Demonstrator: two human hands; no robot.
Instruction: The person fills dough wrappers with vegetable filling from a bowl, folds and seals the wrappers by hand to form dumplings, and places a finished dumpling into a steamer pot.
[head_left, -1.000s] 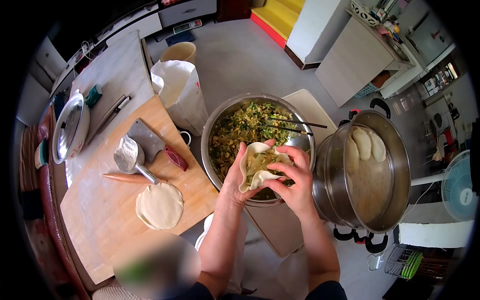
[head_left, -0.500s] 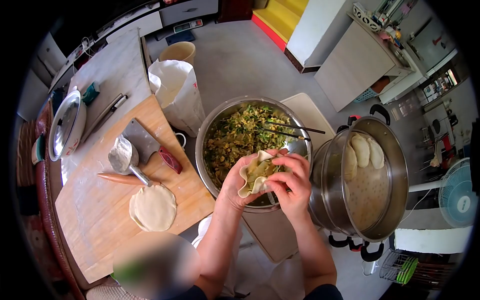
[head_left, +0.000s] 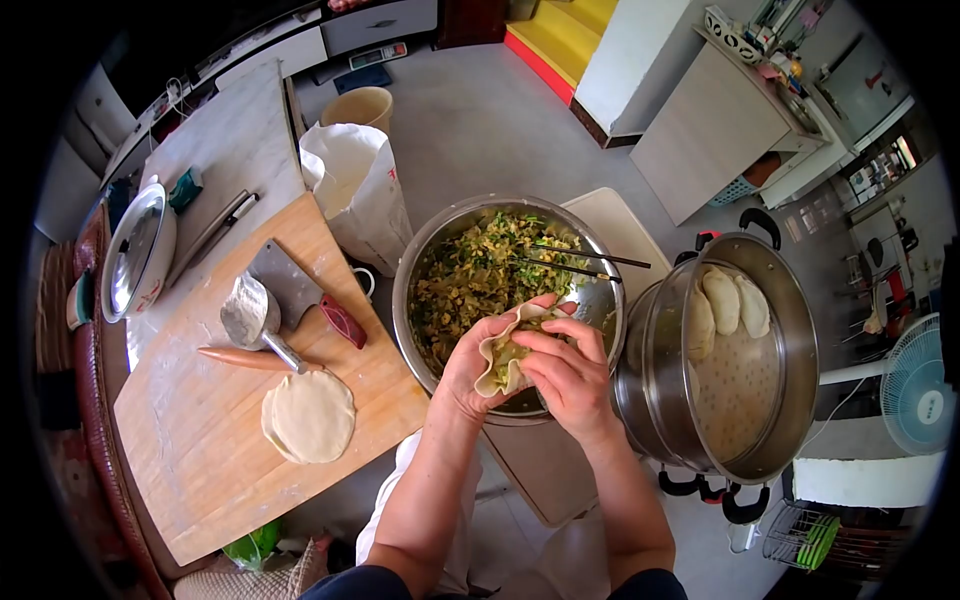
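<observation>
Pale dough shows in the head view: a wrapper (head_left: 497, 365) with a wavy edge, curled around some filling, is above the near side of a steel bowl (head_left: 403, 330). The person's left hand (head_left: 465, 365) cups it, fingers wrapped around the outside. The right hand (head_left: 572, 378) has its fingertips and thumb bunched at the wrapper's right edge; whether they pinch the dough cannot be told. Chopped green and yellow mix (head_left: 475, 262) lies in the bowl, with chopsticks (head_left: 600, 256) over its rim. Dumplings (head_left: 722, 302) lie in a steamer (head_left: 740, 400) on the right; dough rounds (head_left: 310, 418) rest on a wooden board (head_left: 200, 430).
</observation>
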